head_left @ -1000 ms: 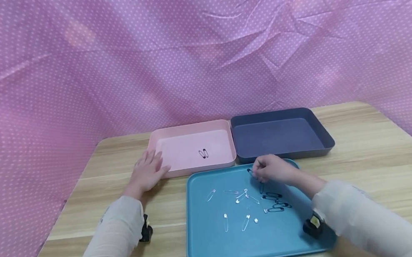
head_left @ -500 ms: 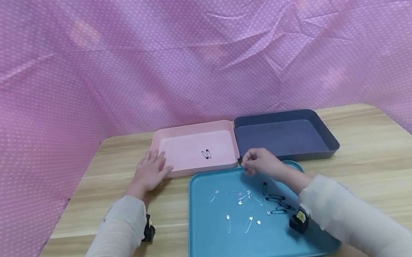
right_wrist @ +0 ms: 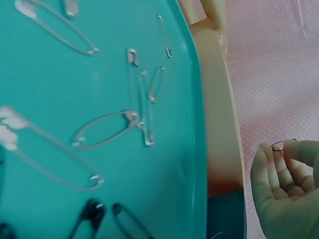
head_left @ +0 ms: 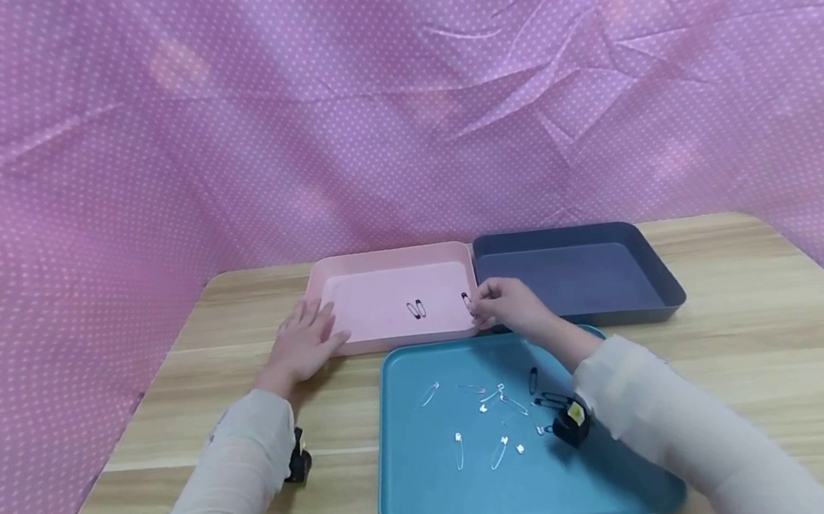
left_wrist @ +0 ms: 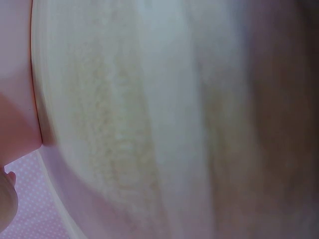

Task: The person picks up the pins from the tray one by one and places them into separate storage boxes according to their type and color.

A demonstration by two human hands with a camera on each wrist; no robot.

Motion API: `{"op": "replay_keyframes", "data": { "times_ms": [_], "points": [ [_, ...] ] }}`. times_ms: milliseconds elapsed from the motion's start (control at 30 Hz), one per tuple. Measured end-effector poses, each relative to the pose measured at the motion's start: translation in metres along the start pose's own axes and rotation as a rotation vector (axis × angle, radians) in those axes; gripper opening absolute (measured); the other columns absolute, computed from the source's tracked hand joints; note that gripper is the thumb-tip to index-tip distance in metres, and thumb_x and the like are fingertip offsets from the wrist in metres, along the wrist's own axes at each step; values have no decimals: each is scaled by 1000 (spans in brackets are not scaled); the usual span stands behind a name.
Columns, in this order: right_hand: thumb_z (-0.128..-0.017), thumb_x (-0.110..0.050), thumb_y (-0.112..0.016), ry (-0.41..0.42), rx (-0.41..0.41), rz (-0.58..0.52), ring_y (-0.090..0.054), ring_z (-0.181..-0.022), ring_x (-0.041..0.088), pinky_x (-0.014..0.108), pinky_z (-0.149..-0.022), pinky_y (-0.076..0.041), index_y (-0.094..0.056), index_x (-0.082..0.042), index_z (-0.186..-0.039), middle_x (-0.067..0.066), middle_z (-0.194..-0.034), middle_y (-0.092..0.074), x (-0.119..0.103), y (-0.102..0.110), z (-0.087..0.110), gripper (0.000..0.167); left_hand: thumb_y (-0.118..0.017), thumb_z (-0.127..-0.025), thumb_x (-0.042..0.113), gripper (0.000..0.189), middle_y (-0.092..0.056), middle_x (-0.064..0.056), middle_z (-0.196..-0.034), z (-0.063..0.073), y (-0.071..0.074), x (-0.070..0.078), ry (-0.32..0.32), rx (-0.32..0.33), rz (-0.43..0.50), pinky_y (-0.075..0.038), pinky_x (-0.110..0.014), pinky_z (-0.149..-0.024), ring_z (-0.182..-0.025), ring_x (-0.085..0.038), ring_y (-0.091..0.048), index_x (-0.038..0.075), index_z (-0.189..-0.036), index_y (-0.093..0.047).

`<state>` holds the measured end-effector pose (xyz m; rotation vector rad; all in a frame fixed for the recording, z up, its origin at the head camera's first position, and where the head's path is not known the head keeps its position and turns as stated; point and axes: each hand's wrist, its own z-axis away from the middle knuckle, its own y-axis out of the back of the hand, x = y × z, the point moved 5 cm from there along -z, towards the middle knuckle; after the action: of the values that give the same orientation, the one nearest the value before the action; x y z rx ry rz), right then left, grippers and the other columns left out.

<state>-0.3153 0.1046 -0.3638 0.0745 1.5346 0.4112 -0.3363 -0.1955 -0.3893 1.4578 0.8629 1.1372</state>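
Observation:
Between thumb and fingertips, my right hand [head_left: 503, 306] pinches a black safety pin [head_left: 466, 301] over the right end of the pink tray [head_left: 369, 346]. The right wrist view shows that safety pin [right_wrist: 277, 146] at the fingertips. Two more black safety pins [head_left: 416, 309] lie inside the pink tray. My left hand [head_left: 302, 344] rests with fingers extended at the tray's front left corner; only a bit of it [left_wrist: 7, 201] enters the left wrist view. On the blue tray [head_left: 438, 505] lie several silver safety pins [right_wrist: 107, 129] and several black ones [head_left: 533, 380], some hidden behind the wrist camera.
A dark blue tray [head_left: 577, 319] stands against the right side of the pink one. Both sit behind the blue tray on the wooden table [head_left: 758, 321]. Pink dotted cloth [head_left: 396, 108] hangs around the back and sides.
My right hand has moved left and away from me, carrying the black safety pin from above the blue tray to the pink tray's right end. The left hand stays in place.

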Motion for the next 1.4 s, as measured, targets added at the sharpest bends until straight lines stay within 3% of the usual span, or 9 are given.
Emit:
{"op": "replay_keyframes", "data": {
  "times_ms": [433,700,933,1400],
  "points": [
    [-82,-9,-57,-3,6,27,-58,-75,19,32,-68,-49,-58,0,-90,13,-85,-59,-5,-12,-25,12,-32,-89,48,66,-7,-18,-142,1,0,1,-4,-1,-3,-2,-49,-100,-128,-35,2,5,-138,-18],
    [-80,-5,-58,-72,61,22,-59,-72,18,30,-68,-50,-60,1,-87,11,-84,-60,-6,-22,-41,9,-31,-89,49,66,-7,-18,-142,0,-1,0,-5,1,-12,-4,-49,-100,-128,-35,1,6,-138,-18],
    [-81,-3,-55,-74,68,54,-58,-73,18,25,-63,-50,-62,1,-86,11,-86,-60,-5,-33,-56,9,-25,-87,56,71,-5,-16,-142,0,-1,-2,5,-11,-24,-3,-48,-101,-128,-33,3,8,-138,-16],
    [-77,1,-58,-122,123,130,-51,-63,13,19,-51,-42,-65,2,-82,9,-80,-60,9,-47,-80,9,-29,-89,50,67,-6,-16,-142,-3,-2,-2,4,-10,-31,-3,-50,-100,-128,-35,3,7,-138,-16]
  ]
}}
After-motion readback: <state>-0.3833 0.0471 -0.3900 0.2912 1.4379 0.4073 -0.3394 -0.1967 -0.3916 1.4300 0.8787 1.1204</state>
